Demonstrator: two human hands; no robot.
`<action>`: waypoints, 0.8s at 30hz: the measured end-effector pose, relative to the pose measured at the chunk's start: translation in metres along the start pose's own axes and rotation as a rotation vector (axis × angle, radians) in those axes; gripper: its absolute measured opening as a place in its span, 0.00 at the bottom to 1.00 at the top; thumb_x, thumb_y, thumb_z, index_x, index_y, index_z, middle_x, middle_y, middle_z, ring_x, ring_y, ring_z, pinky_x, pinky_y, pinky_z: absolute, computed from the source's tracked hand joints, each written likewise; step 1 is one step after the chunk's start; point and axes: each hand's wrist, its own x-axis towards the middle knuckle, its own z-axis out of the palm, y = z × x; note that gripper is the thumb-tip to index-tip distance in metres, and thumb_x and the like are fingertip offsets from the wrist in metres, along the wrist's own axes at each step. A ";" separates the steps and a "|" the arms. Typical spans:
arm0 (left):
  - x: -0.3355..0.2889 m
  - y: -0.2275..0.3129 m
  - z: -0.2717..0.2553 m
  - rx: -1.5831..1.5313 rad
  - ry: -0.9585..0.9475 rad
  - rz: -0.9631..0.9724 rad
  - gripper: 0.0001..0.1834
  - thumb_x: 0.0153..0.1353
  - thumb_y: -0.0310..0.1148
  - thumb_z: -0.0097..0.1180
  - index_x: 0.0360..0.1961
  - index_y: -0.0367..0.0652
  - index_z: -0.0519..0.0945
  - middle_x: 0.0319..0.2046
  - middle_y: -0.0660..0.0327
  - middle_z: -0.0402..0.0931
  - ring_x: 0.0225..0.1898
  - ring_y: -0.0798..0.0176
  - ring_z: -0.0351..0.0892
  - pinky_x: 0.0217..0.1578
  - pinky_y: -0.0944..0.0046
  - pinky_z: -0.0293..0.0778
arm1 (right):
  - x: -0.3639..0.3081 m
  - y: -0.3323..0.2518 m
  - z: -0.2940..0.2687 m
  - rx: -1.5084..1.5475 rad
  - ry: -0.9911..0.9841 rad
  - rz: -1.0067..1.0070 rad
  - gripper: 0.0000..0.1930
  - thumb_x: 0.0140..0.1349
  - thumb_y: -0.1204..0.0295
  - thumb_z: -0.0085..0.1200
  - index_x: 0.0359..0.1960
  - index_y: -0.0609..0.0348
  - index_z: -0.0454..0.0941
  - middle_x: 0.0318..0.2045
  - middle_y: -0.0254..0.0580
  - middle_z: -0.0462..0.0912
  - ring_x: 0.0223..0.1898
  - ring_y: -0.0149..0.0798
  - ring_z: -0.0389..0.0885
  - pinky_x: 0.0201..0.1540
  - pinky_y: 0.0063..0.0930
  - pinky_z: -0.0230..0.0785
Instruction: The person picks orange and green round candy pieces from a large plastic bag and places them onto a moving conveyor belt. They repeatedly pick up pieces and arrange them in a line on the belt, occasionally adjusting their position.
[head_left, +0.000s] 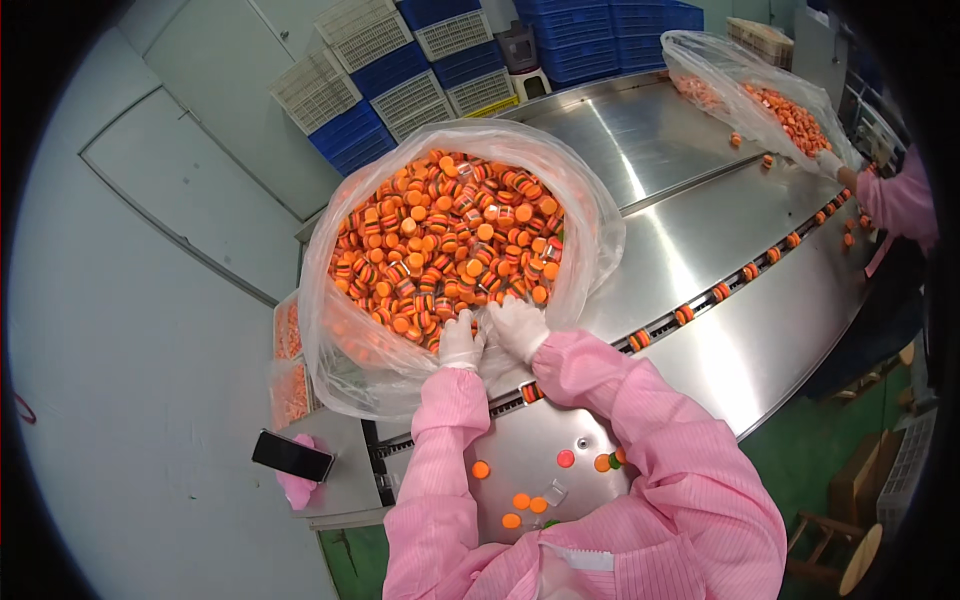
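A large clear plastic bag [600,215] lies wide open before me, filled with small round layered pieces [440,240] with orange ends and red and dark bands, like burger-shaped sweets. My left hand [460,342], in a white glove, is at the near edge of the pile with its fingers bent. Close beside it on the right, my gloved right hand [518,328] also has curled fingers at the pile. Whatever the fingertips of either hand hold is hidden. Below my right wrist, one layered piece [532,393] sits in the narrow conveyor channel [660,327].
Loose orange discs [522,500] and a red disc [565,459] lie on the steel table [720,375] near me. A phone [292,456] rests at left. Another person's gloved hand [829,164] is by a second bag [735,75]. Crates [415,105] are stacked behind.
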 end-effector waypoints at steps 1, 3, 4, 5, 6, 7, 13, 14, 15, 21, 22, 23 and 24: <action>0.001 -0.001 0.006 -0.015 -0.007 -0.034 0.13 0.45 0.32 0.59 0.30 0.43 0.69 0.29 0.52 0.68 0.36 0.46 0.70 0.37 0.50 0.67 | -0.008 -0.004 -0.012 0.036 0.021 0.008 0.06 0.54 0.69 0.47 0.30 0.56 0.71 0.24 0.46 0.74 0.27 0.47 0.77 0.27 0.40 0.70; -0.004 -0.009 0.009 -0.073 0.021 0.042 0.12 0.45 0.31 0.58 0.29 0.43 0.69 0.28 0.52 0.67 0.34 0.46 0.70 0.37 0.50 0.66 | -0.031 -0.013 -0.021 0.180 0.076 0.049 0.06 0.51 0.72 0.49 0.32 0.57 0.70 0.24 0.48 0.72 0.28 0.49 0.76 0.27 0.40 0.69; -0.008 -0.012 0.009 -0.104 0.033 0.076 0.12 0.45 0.31 0.57 0.29 0.43 0.68 0.27 0.53 0.66 0.34 0.46 0.69 0.37 0.49 0.66 | -0.038 -0.011 -0.020 0.209 0.077 0.005 0.06 0.51 0.73 0.48 0.32 0.57 0.70 0.25 0.48 0.72 0.28 0.50 0.76 0.27 0.40 0.69; -0.007 -0.016 0.013 -0.085 0.077 0.101 0.14 0.43 0.30 0.60 0.30 0.45 0.68 0.27 0.54 0.66 0.32 0.48 0.69 0.34 0.52 0.66 | -0.045 -0.007 -0.019 0.240 0.078 -0.040 0.06 0.51 0.74 0.47 0.33 0.57 0.70 0.26 0.49 0.72 0.29 0.51 0.75 0.28 0.40 0.69; -0.009 -0.011 0.011 -0.102 0.053 0.098 0.13 0.43 0.30 0.59 0.30 0.44 0.68 0.28 0.53 0.66 0.34 0.47 0.69 0.35 0.51 0.66 | -0.050 -0.005 -0.017 0.275 0.078 -0.084 0.07 0.51 0.75 0.46 0.33 0.58 0.70 0.27 0.49 0.72 0.29 0.52 0.75 0.28 0.40 0.69; -0.010 -0.007 0.009 -0.120 0.030 0.094 0.13 0.44 0.30 0.57 0.30 0.43 0.68 0.29 0.52 0.66 0.35 0.47 0.69 0.36 0.50 0.65 | -0.052 -0.003 -0.016 0.302 0.098 -0.082 0.08 0.51 0.76 0.46 0.34 0.58 0.70 0.28 0.50 0.72 0.31 0.52 0.74 0.30 0.41 0.68; -0.015 -0.007 0.010 -0.112 0.049 0.103 0.12 0.45 0.30 0.57 0.30 0.43 0.67 0.32 0.51 0.65 0.37 0.46 0.68 0.37 0.51 0.66 | -0.035 -0.004 -0.013 0.287 -0.089 -0.125 0.14 0.50 0.73 0.50 0.40 0.58 0.70 0.33 0.53 0.72 0.36 0.54 0.73 0.40 0.42 0.67; -0.016 -0.009 0.009 -0.122 0.058 0.075 0.12 0.45 0.29 0.56 0.30 0.43 0.68 0.31 0.52 0.66 0.37 0.46 0.68 0.37 0.51 0.66 | -0.035 -0.005 -0.010 0.226 -0.196 -0.133 0.15 0.51 0.72 0.50 0.42 0.58 0.70 0.34 0.52 0.72 0.37 0.54 0.73 0.40 0.41 0.67; -0.016 -0.008 0.006 -0.135 0.070 0.051 0.12 0.44 0.29 0.56 0.30 0.42 0.68 0.31 0.52 0.66 0.37 0.46 0.68 0.37 0.51 0.66 | -0.034 -0.005 -0.004 0.194 -0.222 -0.121 0.15 0.51 0.71 0.50 0.41 0.58 0.70 0.33 0.52 0.72 0.37 0.54 0.73 0.40 0.41 0.67; -0.072 0.028 -0.057 -0.315 -0.092 0.460 0.08 0.43 0.24 0.52 0.26 0.43 0.69 0.26 0.55 0.68 0.33 0.49 0.69 0.36 0.53 0.66 | -0.041 0.001 -0.008 0.328 -0.145 -0.042 0.11 0.51 0.67 0.52 0.34 0.56 0.69 0.31 0.49 0.73 0.36 0.52 0.74 0.37 0.43 0.68; -0.093 0.025 -0.050 -0.281 -0.237 0.422 0.07 0.43 0.24 0.52 0.26 0.43 0.69 0.28 0.54 0.68 0.36 0.49 0.68 0.39 0.54 0.67 | -0.048 -0.003 -0.018 0.339 -0.076 -0.047 0.11 0.51 0.67 0.51 0.34 0.56 0.69 0.30 0.50 0.73 0.36 0.52 0.73 0.37 0.43 0.68; -0.104 0.019 -0.040 -0.241 -0.205 0.470 0.09 0.42 0.24 0.54 0.27 0.43 0.71 0.30 0.55 0.69 0.36 0.50 0.69 0.39 0.55 0.67 | -0.057 -0.008 -0.027 0.349 -0.007 -0.050 0.11 0.51 0.68 0.51 0.34 0.57 0.68 0.29 0.50 0.72 0.36 0.52 0.73 0.36 0.42 0.67; -0.112 0.017 -0.033 -0.205 -0.172 0.519 0.10 0.41 0.24 0.56 0.28 0.43 0.72 0.31 0.56 0.71 0.36 0.51 0.70 0.38 0.56 0.67 | -0.069 -0.008 -0.033 0.355 0.062 -0.052 0.11 0.51 0.68 0.51 0.34 0.57 0.68 0.28 0.50 0.72 0.35 0.52 0.73 0.36 0.42 0.67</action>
